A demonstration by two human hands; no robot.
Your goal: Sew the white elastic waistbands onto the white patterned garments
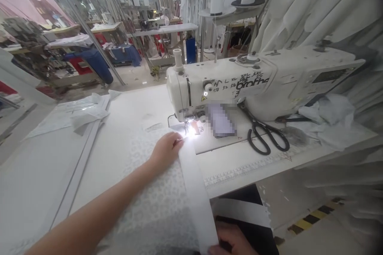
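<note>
My left hand (166, 149) lies on white patterned fabric (155, 203), fingers pressed flat close to the lit needle (187, 129) of a white sewing machine (239, 83). A plain white band (196, 191) runs along the fabric's right edge from the needle toward me. My right hand (231, 241) is at the bottom edge, below the table, fingers curled around the near end of that band.
Black scissors (266, 133) lie on the machine bed right of the needle. A heap of white cloth (326, 117) sits at the right. Folded white pieces (86, 113) lie at the table's far left. A ruler strip (239, 171) marks the front edge. Other workstations stand behind.
</note>
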